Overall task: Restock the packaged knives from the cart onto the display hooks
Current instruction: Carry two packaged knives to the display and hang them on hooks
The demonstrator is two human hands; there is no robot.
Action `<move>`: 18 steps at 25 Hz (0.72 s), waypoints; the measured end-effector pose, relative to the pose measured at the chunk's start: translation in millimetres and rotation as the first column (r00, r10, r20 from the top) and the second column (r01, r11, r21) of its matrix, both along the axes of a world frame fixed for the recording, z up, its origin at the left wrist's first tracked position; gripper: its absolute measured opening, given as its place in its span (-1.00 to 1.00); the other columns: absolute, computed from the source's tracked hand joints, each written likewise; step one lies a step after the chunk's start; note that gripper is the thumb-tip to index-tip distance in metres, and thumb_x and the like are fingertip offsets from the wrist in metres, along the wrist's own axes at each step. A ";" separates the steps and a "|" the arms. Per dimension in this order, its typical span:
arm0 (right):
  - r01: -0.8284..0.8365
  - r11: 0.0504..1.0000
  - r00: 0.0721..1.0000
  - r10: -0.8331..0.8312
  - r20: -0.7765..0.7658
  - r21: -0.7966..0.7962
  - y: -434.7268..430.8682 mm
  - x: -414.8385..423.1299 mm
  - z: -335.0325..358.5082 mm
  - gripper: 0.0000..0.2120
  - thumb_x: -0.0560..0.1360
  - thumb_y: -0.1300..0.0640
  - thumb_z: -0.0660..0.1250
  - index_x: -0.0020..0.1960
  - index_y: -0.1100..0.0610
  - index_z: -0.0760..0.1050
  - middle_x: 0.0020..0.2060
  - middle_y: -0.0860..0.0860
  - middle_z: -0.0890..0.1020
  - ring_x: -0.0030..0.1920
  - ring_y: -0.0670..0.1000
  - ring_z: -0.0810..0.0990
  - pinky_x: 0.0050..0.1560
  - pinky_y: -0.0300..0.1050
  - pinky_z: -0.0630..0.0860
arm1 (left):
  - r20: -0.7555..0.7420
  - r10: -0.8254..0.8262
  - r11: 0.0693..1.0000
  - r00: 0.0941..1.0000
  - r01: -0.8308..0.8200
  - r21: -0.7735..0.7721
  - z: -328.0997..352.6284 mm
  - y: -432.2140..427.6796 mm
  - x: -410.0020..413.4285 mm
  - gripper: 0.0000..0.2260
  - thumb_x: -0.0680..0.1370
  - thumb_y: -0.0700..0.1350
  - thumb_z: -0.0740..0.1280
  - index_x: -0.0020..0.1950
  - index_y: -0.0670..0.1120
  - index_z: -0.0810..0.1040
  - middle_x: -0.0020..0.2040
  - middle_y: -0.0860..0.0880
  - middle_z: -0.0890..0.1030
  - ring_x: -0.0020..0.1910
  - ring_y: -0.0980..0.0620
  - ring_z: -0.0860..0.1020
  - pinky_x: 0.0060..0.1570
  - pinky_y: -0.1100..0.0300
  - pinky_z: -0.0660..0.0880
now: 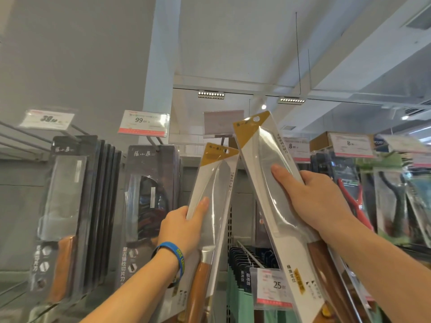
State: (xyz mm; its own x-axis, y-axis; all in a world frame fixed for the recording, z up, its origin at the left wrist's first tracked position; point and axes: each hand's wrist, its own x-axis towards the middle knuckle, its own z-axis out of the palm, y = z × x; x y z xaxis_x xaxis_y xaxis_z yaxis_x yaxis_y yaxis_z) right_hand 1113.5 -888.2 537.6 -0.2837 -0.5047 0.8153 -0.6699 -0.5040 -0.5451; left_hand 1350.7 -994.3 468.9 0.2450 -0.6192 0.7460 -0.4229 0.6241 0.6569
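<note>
Both forearms reached upward, the left wearing a blue wristband [179, 261]. The left hand [184, 226] gripped a white-and-gold packaged knife [213, 180] by its lower half, thumb flat on the front, fingers wrapped out of sight behind. The right hand [314, 199] clasped a second pack [261, 159] held higher, thumb across its clear window, fingers curled round the right edge. The two tops leaned together just below the blank-tagged display hook [223, 139], with black knife packs [149, 194] hanging further left
</note>
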 end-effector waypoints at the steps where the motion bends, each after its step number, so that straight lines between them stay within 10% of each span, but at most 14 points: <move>1: 0.000 1.000 1.000 0.000 0.001 -0.002 0.6 0.6 -0.4 -0.39 0.39 -0.55 0.19 -0.24 -0.01 0.62 -0.43 -0.19 0.66 -0.40 -0.14 0.64 -0.36 -0.15 0.49 | -0.005 -0.003 1.000 1.000 0.003 0.010 0.4 -0.1 0.8 -0.43 0.45 0.44 0.22 -0.43 -0.03 0.33 -0.58 0.10 0.36 -0.55 0.15 0.34 -0.44 0.21 0.32; 18: -0.038 0.999 0.999 0.037 0.023 0.029 1.0 8.5 -11.2 -0.37 0.31 -0.56 0.15 -0.18 -0.02 0.62 -0.35 -0.12 0.69 -0.30 -0.07 0.67 -0.32 -0.13 0.49 | 0.153 0.063 0.997 0.986 -0.069 0.035 6.8 5.4 -4.3 -0.44 0.49 0.41 0.19 -0.36 -0.06 0.48 -0.43 0.01 0.52 -0.41 0.01 0.51 -0.39 0.16 0.44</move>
State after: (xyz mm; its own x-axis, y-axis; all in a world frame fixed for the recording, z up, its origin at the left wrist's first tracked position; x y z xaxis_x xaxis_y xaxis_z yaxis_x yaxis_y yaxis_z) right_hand 1122.0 -887.2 526.4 -0.2824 -0.5394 0.7933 -0.6381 -0.5119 -0.5752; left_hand 1346.4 -989.0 475.7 0.1726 -0.6356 0.7525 -0.5589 0.5659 0.6062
